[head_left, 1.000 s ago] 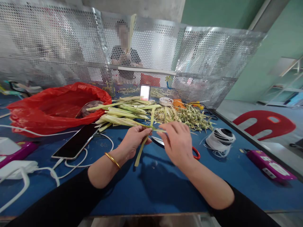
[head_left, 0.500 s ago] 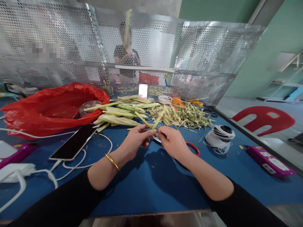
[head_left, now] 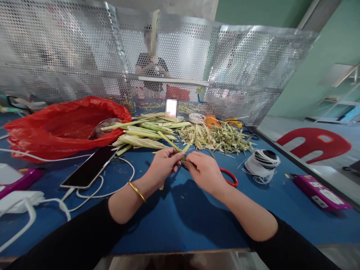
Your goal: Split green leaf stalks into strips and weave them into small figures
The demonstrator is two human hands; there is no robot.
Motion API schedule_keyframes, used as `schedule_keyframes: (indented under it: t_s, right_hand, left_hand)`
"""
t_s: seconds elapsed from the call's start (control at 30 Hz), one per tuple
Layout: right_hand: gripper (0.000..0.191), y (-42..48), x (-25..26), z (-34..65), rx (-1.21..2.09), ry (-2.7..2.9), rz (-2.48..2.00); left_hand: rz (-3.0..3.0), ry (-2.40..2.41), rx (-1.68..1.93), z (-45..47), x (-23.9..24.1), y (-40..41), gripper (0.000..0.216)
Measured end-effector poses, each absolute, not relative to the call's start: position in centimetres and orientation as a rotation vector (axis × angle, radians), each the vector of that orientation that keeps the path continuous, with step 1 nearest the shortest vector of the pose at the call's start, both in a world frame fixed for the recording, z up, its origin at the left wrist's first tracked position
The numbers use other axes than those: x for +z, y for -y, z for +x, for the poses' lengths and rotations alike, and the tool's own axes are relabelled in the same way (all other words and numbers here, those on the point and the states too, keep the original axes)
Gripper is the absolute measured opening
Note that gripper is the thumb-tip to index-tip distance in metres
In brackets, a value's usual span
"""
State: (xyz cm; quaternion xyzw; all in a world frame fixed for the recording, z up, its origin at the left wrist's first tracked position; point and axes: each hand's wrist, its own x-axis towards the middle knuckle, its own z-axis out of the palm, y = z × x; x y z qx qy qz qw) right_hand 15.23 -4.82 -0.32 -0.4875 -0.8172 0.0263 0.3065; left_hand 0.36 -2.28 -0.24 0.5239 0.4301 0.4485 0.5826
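Over the middle of the blue table, my left hand (head_left: pixel 164 164) pinches a pale green leaf strip (head_left: pixel 169 140) between thumb and fingers. Its ends stick up in a V above the fingertips. My right hand (head_left: pixel 204 170) is closed against the same strip at its lower part; its fingertips are partly hidden. Just behind lies a pile of long pale green leaf strips (head_left: pixel 146 131). To the right of that is a heap of small folded or knotted leaf pieces (head_left: pixel 222 137). A red scissor handle (head_left: pixel 231 177) shows beside my right wrist.
A red plastic bag (head_left: pixel 36 131), a phone (head_left: pixel 87 168) and white cables (head_left: pixel 30 210) lie on the left. A white thread spool (head_left: pixel 260 165) and a purple packet (head_left: pixel 320 191) are on the right. Behind a perforated clear sheet (head_left: pixel 239 60) stands another person (head_left: pixel 152 69).
My hands have drawn slightly apart at the fingertips, and the upright strip ends have shifted a little. The view has moved slightly. Both hands still grip the strip.
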Motion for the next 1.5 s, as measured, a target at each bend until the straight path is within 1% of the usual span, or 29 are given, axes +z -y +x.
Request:
schedule_keyframes:
  t_s: [0.07,0.1,0.17,0.27,0.33,0.4,0.47,0.67,0.9,1.13,1.2,1.23,1.27,1.3,1.37,1.43,1.47,1.5]
  right_hand:
    - [0.024,5.0,-0.2,15.1,0.052,2.161,-1.285]
    - [0.025,4.9,-0.3,15.1,0.103,2.135,-1.280]
    - [0.029,4.7,-0.4,15.0,0.375,1.999,-1.285]
    - [0.033,4.1,-0.5,15.0,1.015,1.541,-1.202]
    - [0.034,3.6,-0.6,15.0,1.333,1.219,-1.065]
    - [0.033,3.4,-0.7,15.0,1.481,1.012,-0.955]
    - [0.030,3.3,-0.8,15.0,1.511,0.919,-0.903]
    - [0.026,3.5,-1.2,14.7,1.450,0.920,-0.937]
    - [0.027,3.3,-1.1,14.7,1.354,0.829,-0.969]
    - [0.028,2.9,-1.2,15.0,1.329,0.841,-0.994]
    - [0.030,2.6,-0.9,15.6,1.364,0.960,-1.073]
    - [0.035,2.5,-0.6,16.0,1.348,1.064,-1.157]
    - [0.041,2.5,-0.3,16.4,1.267,1.190,-1.257]
    - [0.047,2.5,0.0,16.8,1.110,1.324,-1.361]
    - [0.050,2.8,0.7,17.5,0.583,1.514,-1.471]
    - [0.043,3.2,1.2,17.8,0.137,1.570,-1.449]
    - [0.038,3.3,1.4,17.8,0.030,1.578,-1.409]
    - [0.032,3.4,1.4,17.7,0.011,1.594,-1.359]
  left_hand:
    - [1.172,-1.014,1.035,0.2,0.0,2.2,0.027]
    - [1.142,-1.013,1.011,0.1,0.2,2.2,0.027]
    - [1.093,-0.992,0.943,-0.4,0.7,2.1,0.026]
    - [1.072,-0.921,0.836,-0.9,1.6,2.1,0.026]
    - [1.062,-0.892,0.783,-1.0,1.7,2.2,0.029]
    - [1.054,-0.905,0.748,-0.8,1.5,2.4,0.034]
    - [1.076,-0.935,0.750,-0.5,1.1,2.7,0.036]
    - [1.157,-1.038,0.804,0.1,0.7,3.3,0.026]
    - [1.134,-1.073,0.770,0.6,1.3,3.6,0.020]
    - [1.158,-1.032,0.746,0.3,0.8,3.4,0.025]
    - [1.154,-1.002,0.740,0.1,0.9,3.3,0.027]
    - [1.151,-0.987,0.738,-0.1,1.0,3.3,0.030]
    - [1.150,-0.971,0.738,-0.2,1.1,3.2,0.035]
    - [1.153,-0.960,0.739,-0.3,1.2,3.2,0.040]
    - [1.186,-0.953,0.740,-0.4,1.5,3.1,0.045]
    - [1.255,-0.983,0.743,-0.4,1.7,3.1,0.041]
    - [1.302,-1.008,0.744,-0.4,1.7,3.2,0.039]
    - [1.361,-1.035,0.740,-0.3,1.7,3.3,0.037]
